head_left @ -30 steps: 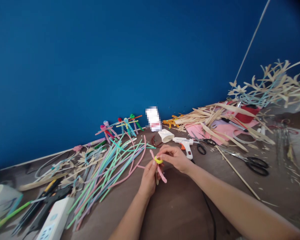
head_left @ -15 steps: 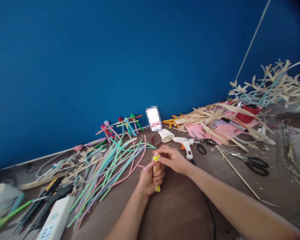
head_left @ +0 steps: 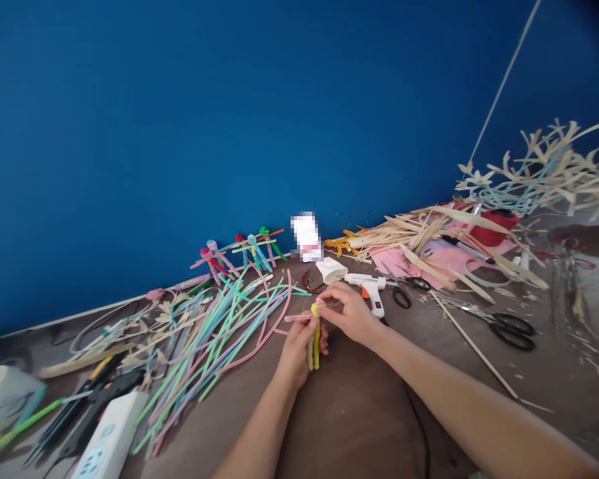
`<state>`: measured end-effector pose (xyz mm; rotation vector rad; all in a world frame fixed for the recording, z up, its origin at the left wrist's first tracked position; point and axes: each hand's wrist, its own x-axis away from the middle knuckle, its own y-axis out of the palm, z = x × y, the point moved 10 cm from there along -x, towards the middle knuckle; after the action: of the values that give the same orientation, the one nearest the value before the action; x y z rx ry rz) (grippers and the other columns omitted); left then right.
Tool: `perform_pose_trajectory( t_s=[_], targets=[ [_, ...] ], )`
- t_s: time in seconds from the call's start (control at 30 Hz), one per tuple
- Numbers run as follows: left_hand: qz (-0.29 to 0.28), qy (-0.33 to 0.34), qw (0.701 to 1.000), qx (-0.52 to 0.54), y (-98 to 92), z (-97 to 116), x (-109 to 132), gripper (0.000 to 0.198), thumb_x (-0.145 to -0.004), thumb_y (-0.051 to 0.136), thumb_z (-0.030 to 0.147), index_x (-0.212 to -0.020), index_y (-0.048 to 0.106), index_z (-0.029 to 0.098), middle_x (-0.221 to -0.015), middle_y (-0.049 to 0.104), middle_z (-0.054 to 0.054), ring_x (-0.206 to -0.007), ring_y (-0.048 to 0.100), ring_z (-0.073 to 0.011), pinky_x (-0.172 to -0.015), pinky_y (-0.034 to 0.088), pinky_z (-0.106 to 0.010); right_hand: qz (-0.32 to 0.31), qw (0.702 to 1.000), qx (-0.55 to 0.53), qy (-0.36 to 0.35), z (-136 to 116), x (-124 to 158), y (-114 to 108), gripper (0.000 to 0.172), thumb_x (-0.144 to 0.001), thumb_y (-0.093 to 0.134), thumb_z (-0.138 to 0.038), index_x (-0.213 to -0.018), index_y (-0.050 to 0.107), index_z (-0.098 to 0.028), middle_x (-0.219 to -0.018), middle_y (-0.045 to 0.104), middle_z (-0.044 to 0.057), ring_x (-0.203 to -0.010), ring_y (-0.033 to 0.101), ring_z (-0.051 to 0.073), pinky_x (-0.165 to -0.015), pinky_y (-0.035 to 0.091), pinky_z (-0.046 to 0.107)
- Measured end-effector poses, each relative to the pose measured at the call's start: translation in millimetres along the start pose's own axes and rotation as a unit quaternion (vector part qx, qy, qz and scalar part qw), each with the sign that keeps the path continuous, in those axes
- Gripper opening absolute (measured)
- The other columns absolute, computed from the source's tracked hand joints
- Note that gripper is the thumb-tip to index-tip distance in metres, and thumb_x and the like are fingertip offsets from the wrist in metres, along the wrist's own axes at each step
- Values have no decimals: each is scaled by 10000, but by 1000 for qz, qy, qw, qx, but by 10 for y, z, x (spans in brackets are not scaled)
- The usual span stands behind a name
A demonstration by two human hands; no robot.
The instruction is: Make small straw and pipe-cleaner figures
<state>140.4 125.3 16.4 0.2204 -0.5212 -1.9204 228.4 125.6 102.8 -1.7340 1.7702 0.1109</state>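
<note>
Between my hands is a small pipe-cleaner figure [head_left: 316, 352] with yellow legs, a yellow band near the top and a pink arm sticking out leftward. My left hand [head_left: 298, 342] is closed on its body from the left, thumb on the front. My right hand [head_left: 348, 311] pinches the figure's top end between thumb and fingers. Just behind the right hand lies a white hot glue gun [head_left: 374, 291]. Loose pastel pipe cleaners [head_left: 229, 332] spread out to the left of my left hand.
Finished-looking pipe-cleaner figures [head_left: 252, 249] lean along the blue wall [head_left: 229, 133]. A phone-like white panel [head_left: 309, 243] stands at the wall. Scissors [head_left: 512, 330] and pale strips [head_left: 419, 233] lie right. A power strip [head_left: 110, 436] and white roll [head_left: 4, 399] are at left.
My left hand has loosened from a fist into a grip higher on the figure, so both yellow legs show. The pink arm now points more level to the left.
</note>
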Motion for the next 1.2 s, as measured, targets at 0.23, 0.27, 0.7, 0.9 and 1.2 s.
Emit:
perform_pose_trajectory(
  t_s=[0.23,0.27,0.7,0.9,1.2],
  targets=[
    [45,8,999,14,-89,13,-20,253,-727,516,393,-784,454,154,-540,518,37,-417,444,-67,-457,419,-222,57,998,9,-15,30,0,-102,155,-806,438,-196,-871,577,-179,-833,544,52,-844,502,168,-777,393,321],
    [51,7,999,19,-101,23,-18,259,-722,521,397,-791,454,156,-548,522,36,-424,449,-68,-463,421,-223,69,997,20,-28,0,7,-121,125,-787,463,-181,-844,574,-179,-822,537,49,-842,497,172,-778,392,326],
    [57,45,994,-86,-102,33,-14,275,-730,497,422,-739,465,149,-562,503,43,-457,476,-68,-480,425,-210,17,971,203,-123,-360,99,35,82,-778,473,-165,-761,552,-176,-787,511,49,-801,451,180,-733,363,331],
    [56,56,993,-89,-106,32,-17,290,-732,489,435,-750,445,149,-536,468,51,-429,457,-68,-445,417,-207,-14,958,253,-137,-388,116,131,122,-801,433,-170,-730,531,-164,-765,517,51,-785,439,181,-719,349,336],
    [68,47,993,-82,-152,0,-36,293,-741,470,440,-709,413,155,-520,452,54,-368,399,-47,-352,355,-170,-2,965,225,-138,-357,132,130,119,-803,434,-162,-812,552,-173,-800,531,54,-800,449,180,-732,357,341]
  ],
)
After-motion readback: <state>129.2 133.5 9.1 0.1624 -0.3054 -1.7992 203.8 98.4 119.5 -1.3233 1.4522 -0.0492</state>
